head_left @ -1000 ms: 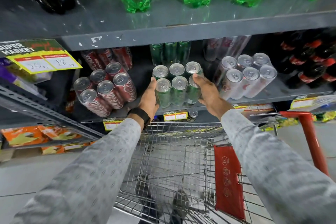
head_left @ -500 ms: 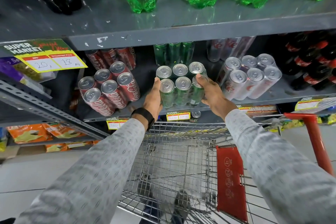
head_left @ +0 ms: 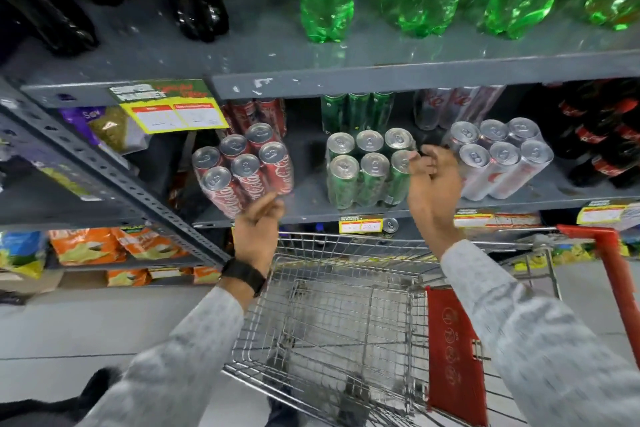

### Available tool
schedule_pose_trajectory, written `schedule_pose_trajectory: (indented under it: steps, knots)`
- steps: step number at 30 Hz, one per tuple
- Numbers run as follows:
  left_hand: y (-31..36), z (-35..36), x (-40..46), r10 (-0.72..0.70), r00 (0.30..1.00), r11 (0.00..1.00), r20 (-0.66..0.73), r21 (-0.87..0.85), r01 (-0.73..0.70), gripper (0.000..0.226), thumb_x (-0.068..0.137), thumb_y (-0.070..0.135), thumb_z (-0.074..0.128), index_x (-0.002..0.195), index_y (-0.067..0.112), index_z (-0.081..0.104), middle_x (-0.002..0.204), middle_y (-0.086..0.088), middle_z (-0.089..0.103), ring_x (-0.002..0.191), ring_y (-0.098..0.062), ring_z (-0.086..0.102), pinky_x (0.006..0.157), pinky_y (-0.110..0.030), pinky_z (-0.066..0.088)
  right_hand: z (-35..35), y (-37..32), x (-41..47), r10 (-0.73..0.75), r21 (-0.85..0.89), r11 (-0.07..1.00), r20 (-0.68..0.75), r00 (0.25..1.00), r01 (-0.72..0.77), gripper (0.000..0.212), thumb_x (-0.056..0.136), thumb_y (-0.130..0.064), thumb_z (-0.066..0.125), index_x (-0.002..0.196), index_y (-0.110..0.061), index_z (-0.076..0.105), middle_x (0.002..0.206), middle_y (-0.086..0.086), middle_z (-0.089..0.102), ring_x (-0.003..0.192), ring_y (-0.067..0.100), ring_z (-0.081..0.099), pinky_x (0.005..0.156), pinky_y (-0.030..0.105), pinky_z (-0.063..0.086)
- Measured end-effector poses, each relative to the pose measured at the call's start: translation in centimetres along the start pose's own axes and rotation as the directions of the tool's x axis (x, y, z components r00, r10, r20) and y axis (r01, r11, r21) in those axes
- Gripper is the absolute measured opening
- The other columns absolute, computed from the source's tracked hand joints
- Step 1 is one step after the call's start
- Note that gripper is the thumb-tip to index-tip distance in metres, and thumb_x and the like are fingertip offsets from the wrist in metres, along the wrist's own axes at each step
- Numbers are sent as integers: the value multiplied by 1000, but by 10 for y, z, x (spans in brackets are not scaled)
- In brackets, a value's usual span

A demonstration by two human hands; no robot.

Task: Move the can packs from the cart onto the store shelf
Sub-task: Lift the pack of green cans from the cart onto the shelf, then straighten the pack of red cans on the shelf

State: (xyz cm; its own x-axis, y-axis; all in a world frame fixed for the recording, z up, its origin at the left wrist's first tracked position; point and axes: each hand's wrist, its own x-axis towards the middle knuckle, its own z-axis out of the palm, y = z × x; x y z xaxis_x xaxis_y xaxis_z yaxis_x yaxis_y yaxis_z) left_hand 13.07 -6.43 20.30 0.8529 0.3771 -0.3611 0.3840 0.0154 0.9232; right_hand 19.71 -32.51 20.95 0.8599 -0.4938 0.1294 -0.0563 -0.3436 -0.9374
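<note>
- The green can pack (head_left: 369, 168) is being carried by the store shelf (head_left: 571, 192) alone; it is sitting upright near the front lip, in the middle of the row.
- It is being flanked by two other packs on that shelf: the red can pack (head_left: 244, 166) well apart to the left of the green pack, and the silver can pack (head_left: 498, 158) just beside it to the right.
- The right hand (head_left: 433, 180) is being held slack with fingers loosely curled at the green pack's right edge; nothing is being gripped, though whether a fingertip is grazing the corner can cannot be told.
- The left hand (head_left: 258, 224) is likewise being held empty and half curled, below and left of the green pack, in front of the shelf lip.
- The cart (head_left: 346, 315), directly below the green pack, is showing only bare wire in its basket, so the task is being judged as finished, or very nearly so, as far as can be seen.
- Open room is being left mostly to the left of the green pack; to its right the gap is being kept narrow by the silver pack.
- Headroom above the green pack is being limited by the upper shelf edge (head_left: 415, 74), and the slanted steel brace (head_left: 114, 180) is crowding the far left.
</note>
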Motion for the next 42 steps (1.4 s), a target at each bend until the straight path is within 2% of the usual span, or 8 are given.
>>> schedule_pose_trajectory:
  steps: [3, 6, 9, 15, 19, 29, 38, 42]
  knots:
    - [-4, -57, 10, 0, 984, 995, -179, -100, -18, 48, 94, -6, 51, 77, 26, 81, 109, -20, 74, 111, -37, 70, 113, -58, 50, 23, -29, -29, -232, -15, 972, 29, 972, 233, 21, 96, -21, 57, 111, -15, 70, 103, -1, 73, 93, 8, 67, 87, 29, 56]
    - [1, -90, 31, -76, 944, 990, -321, -137, 33, 22, 95, 2, 59, 108, 5, 76, 114, -23, 73, 119, -39, 68, 115, -55, 49, 80, -56, -56, -207, 117, 977, 275, 939, 181, 22, 98, -23, 61, 116, -14, 71, 107, -1, 75, 94, 13, 72, 86, 32, 59]
    - [10, -97, 60, -63, 964, 984, -258, -177, 17, 52, 98, 13, 65, 145, -4, 53, 116, -11, 71, 120, -29, 63, 107, -34, 47, 144, -73, -72, 47, 136, 981, 517, 855, -136, 40, 97, -28, 65, 135, -13, 61, 123, 4, 71, 111, 17, 68, 96, 35, 56]
    - [19, -91, 93, -100, 994, 977, -37, -191, 92, 54, 100, 30, 63, 148, 10, 49, 145, -14, 64, 129, -29, 63, 108, -39, 53, 203, -77, -48, 255, 30, 953, 453, 854, -300, 67, 95, -39, 67, 154, -20, 43, 154, 7, 49, 133, 23, 55, 103, 30, 47]
    - [14, -86, 96, -69, 997, 961, 21, -268, 72, 55, 104, 27, 56, 157, 17, 44, 152, -11, 60, 141, -32, 58, 121, -49, 44, 214, -73, -39, 369, 30, 885, 564, 739, -464, 51, 100, -34, 62, 146, -16, 52, 131, 2, 65, 101, 17, 64, 64, 20, 49]
    - [17, -95, 117, -52, 997, 986, 58, -156, 61, 47, 103, 20, 56, 150, 24, 56, 142, -1, 67, 124, -19, 67, 109, -39, 53, 206, -57, -52, 407, 48, 865, 515, 754, -499, 28, 99, -23, 64, 125, -18, 71, 95, -3, 75, 71, 17, 66, 47, 16, 48]
    - [19, -103, 130, -110, 990, 972, 93, -200, 127, 51, 105, 24, 53, 155, 17, 49, 158, -3, 56, 144, -25, 55, 126, -46, 37, 195, -50, -84, 409, 140, 834, 492, 768, -534, 28, 95, -24, 71, 121, -17, 74, 125, 11, 76, 97, 22, 68, 102, 48, 54]
    - [20, -104, 127, -138, 984, 958, 110, -238, 161, 49, 105, 20, 52, 154, 19, 51, 158, -2, 56, 146, -26, 54, 126, -49, 37, 190, -54, -89, 386, 130, 853, 493, 780, -505, 28, 95, -26, 70, 122, -18, 74, 118, 6, 78, 81, 13, 66, 93, 40, 55]
